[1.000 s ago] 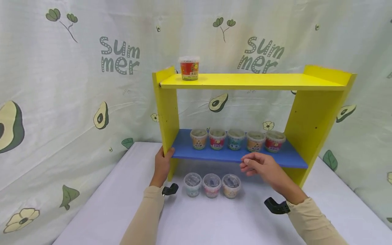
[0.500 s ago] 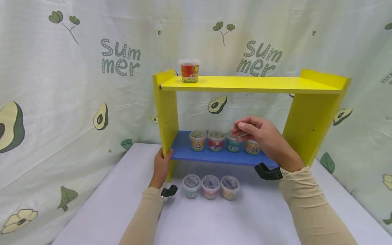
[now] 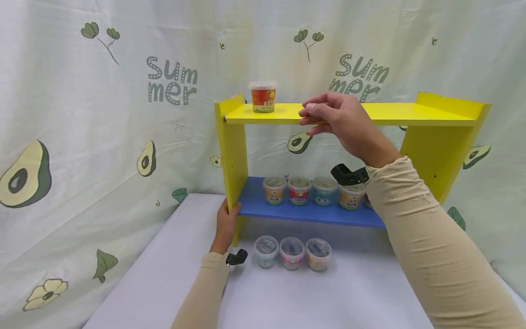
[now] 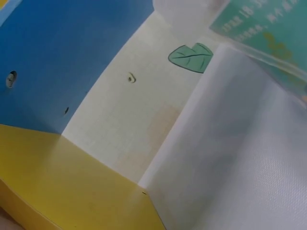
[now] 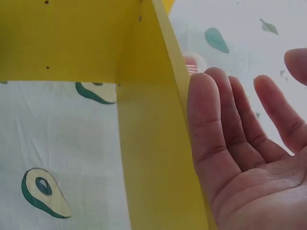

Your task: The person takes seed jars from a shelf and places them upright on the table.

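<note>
The right hand (image 3: 337, 116) is raised at the front edge of the yellow top board (image 3: 411, 114) of a small yellow-sided shelf unit (image 3: 230, 151); in the right wrist view its fingers (image 5: 211, 129) are relaxed and spread, holding nothing, with the board's edge just beside them. A little way to its left on that board stands a red-labelled clear plastic tub (image 3: 263, 97) with a pale lid, upright and apart from the hand. The left hand (image 3: 227, 224) grips the lower part of the unit's left yellow upright, fingers curled round its front edge where the blue middle board (image 3: 304, 211) meets it. On the blue board a row of small lidded tubs (image 3: 312, 191) with orange, red and teal labels stands side by side; the rightmost is partly hidden behind the right sleeve. Under the shelf, on the white desk (image 3: 328, 297), three more clear-lidded tubs (image 3: 292, 252) stand in a line, near the left wrist. A pale curtain (image 3: 102, 114) printed with avocados and the word "summer" hangs behind.
</note>
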Tool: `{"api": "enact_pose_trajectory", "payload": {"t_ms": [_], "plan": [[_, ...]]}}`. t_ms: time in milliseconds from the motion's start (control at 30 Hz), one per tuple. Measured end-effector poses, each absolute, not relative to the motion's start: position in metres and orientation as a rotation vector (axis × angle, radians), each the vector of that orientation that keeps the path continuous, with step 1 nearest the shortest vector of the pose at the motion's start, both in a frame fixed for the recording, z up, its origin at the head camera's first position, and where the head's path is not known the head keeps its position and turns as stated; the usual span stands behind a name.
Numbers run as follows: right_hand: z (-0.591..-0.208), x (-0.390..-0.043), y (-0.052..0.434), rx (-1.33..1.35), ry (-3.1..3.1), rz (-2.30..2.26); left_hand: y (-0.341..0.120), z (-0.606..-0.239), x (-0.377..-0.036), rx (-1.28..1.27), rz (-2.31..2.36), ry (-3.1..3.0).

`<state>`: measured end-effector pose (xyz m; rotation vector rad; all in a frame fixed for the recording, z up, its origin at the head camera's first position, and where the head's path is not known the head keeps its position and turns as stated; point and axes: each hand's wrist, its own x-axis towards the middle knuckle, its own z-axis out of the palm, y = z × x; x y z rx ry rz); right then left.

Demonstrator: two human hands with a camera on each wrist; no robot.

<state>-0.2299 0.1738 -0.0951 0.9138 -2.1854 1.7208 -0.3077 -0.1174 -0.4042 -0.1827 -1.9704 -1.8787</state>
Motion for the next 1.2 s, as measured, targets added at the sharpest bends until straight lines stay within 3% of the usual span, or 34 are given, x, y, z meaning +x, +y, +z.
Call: {"api": "enact_pose_trajectory", "payload": {"t_ms": [400,1200], "plan": [[-0.050,-0.254,0.160,0.847,-2.365,1.737,-0.116,-0.402,-0.309,-0.184,-1.825,-1.960],[-0.009,-0.304,0.121,0.766,-2.911,1.512,-0.115,-0.404,-0.303,-0.175,-1.865,-1.962]]}}
